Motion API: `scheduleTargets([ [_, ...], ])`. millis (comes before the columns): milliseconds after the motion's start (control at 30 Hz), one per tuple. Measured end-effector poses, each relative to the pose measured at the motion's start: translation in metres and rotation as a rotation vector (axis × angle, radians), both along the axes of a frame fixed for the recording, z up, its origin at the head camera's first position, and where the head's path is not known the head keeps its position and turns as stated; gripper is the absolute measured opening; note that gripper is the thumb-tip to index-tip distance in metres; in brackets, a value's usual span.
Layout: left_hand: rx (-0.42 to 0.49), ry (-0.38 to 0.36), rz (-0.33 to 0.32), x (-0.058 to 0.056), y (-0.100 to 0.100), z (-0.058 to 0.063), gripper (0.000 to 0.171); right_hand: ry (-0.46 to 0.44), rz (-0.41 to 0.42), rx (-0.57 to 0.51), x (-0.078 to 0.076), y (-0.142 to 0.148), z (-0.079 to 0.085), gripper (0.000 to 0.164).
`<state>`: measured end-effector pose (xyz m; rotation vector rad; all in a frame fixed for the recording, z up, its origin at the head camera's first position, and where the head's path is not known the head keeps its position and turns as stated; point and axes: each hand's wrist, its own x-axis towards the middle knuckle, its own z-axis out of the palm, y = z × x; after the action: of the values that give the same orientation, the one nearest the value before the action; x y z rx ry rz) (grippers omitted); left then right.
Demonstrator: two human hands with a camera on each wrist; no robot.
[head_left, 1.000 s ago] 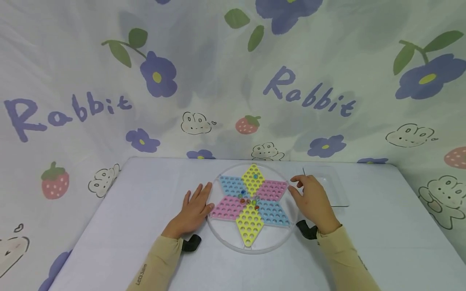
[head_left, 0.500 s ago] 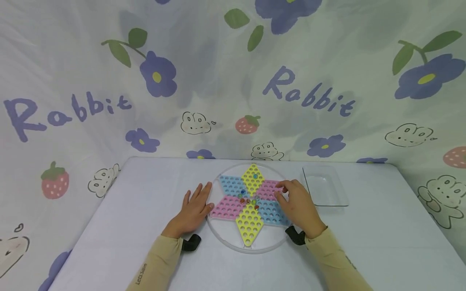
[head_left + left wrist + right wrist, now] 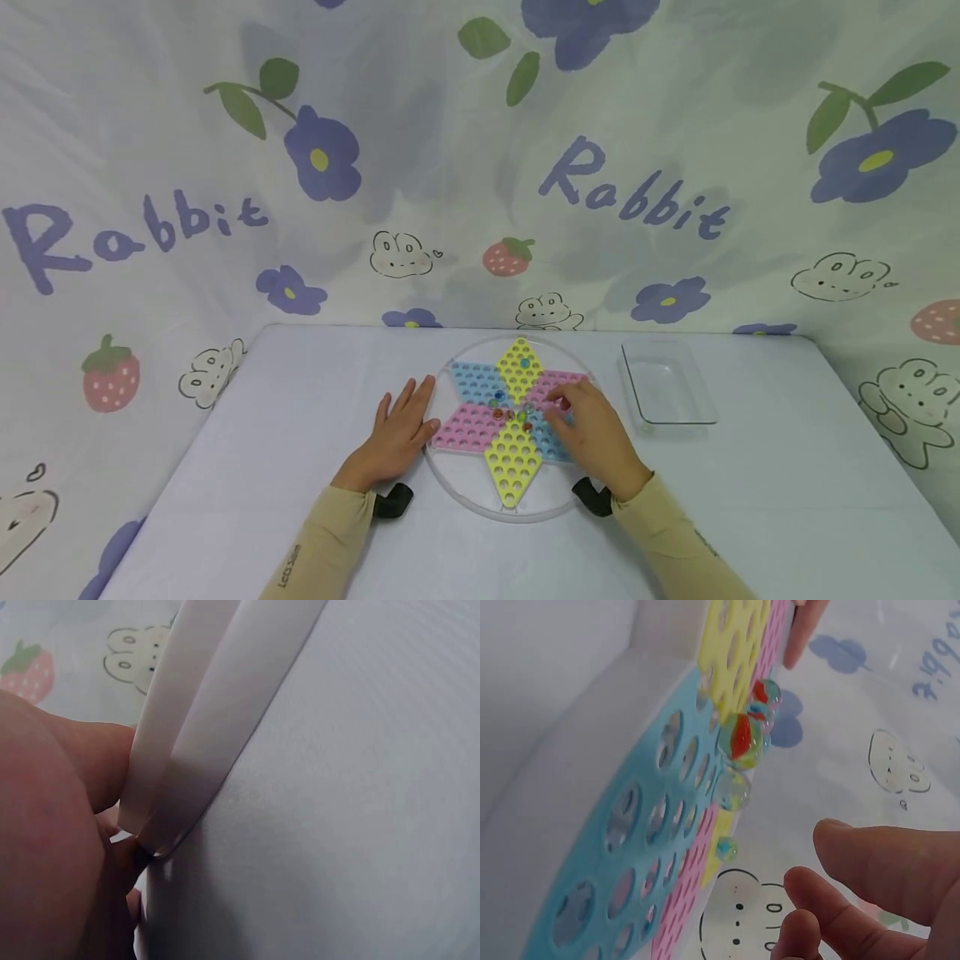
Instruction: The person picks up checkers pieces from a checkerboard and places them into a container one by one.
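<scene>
Yellow, pink and blue star-shaped board [image 3: 513, 454].

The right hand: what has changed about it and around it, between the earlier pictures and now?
The right hand moved left from beside the clear dish, over the game board, towards the marbles at the middle. The dish, partly covered at first, now shows fully. No grasp or release is visible. The left hand stayed at the board's left edge; board, marbles and dish stayed in place.
</scene>
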<state>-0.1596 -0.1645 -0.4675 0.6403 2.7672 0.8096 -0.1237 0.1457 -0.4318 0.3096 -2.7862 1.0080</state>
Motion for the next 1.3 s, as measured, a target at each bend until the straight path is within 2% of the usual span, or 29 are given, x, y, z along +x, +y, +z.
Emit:
scheduleTargets([
  [367,0.019,-0.003,0.003,0.003,-0.003,-0.001,0.067,-0.059,0.011,0.007,0.005,-0.015,-0.005,0.015],
  [600,0.02,0.01,0.003,0.003,-0.003,-0.003,0.067,-0.06,0.03,0.029,0.006,-0.02,-0.005,0.013],
  [967,0.01,-0.014,-0.002,0.0,-0.002,-0.004,0.068,-0.041,0.05,0.075,0.005,-0.025,0.0,0.012],
  [1300,0.032,-0.003,0.001,0.002,0.0,0.0,0.067,-0.116,0.031,0.139,0.002,-0.028,0.002,0.017],
])
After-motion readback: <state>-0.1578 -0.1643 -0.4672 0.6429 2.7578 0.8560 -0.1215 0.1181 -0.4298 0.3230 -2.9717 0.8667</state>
